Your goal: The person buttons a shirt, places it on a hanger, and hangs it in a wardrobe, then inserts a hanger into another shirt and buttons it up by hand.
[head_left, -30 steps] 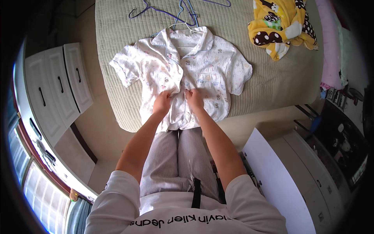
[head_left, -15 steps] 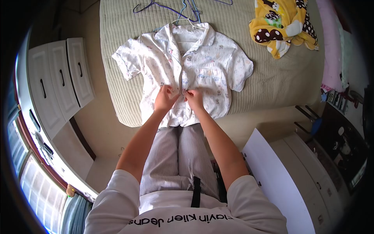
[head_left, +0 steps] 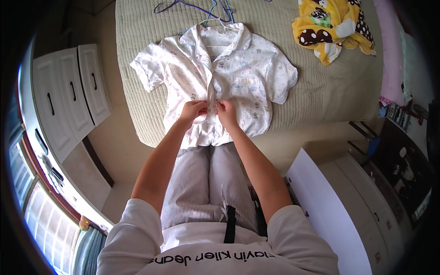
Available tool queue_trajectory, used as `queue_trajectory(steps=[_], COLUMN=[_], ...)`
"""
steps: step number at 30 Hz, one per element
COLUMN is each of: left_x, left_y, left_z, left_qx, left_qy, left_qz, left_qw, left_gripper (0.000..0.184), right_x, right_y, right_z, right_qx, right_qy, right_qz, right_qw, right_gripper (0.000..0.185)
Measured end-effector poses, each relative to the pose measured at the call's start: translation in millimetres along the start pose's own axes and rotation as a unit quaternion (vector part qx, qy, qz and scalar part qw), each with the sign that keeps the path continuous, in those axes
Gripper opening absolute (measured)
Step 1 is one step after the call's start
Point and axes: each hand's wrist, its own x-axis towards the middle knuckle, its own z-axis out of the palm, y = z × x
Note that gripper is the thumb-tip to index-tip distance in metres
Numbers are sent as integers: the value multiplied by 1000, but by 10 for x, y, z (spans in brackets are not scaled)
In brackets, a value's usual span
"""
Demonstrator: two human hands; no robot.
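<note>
A white short-sleeved shirt [head_left: 247, 68] with a small print lies face up on the green quilted bed [head_left: 316, 87], its collar at the far side. A pale hanger [head_left: 220, 21] shows at its neck. My left hand [head_left: 194, 111] pinches the shirt's front edge just left of the middle opening. Close beside it, my right hand [head_left: 225, 112] has its fingers closed on the other front edge. The buttons between my fingertips are too small to make out.
Purple and blue hangers [head_left: 192, 7] lie beyond the collar. A yellow patterned cloth [head_left: 330, 27] is bunched at the bed's far right. White drawers [head_left: 68, 96] stand at the left, a white panel [head_left: 321, 206] at the lower right. Pink bedding [head_left: 388, 55] edges the right.
My left hand has gone from spread fingers on the cloth to a pinch at the front edge. My right hand stays near the opening. The view has shifted slightly.
</note>
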Motion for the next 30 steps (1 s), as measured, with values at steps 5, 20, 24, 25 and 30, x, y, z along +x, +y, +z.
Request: queue_trajectory(steps=[5,20,24,25,30], left_x=[-46,-289,-244,-247,-255], left_y=[-58,151,120,117,66], left_z=[-92,68,57,57,72], left_qx=[-36,50,93,97,92], left_qy=[-41,-50,-23,-21,-5], left_qz=[10,66,80,82,108], left_qw=[998,995,992,992,990], left_gripper=[30,27,28,29,31], right_x=[-102,-339,-303,-302,-282], right_y=[-92,-443,-478,-511,-568], right_z=[31,-27,-56,-65,-95], right_qx=[-36,-158,-263,-283,-294], right_qy=[-6,38,68,75,72], right_qz=[-23,-59,-118,-126,-114], right_qw=[999,985,955,948,946], right_gripper=[17,11,11,11,10])
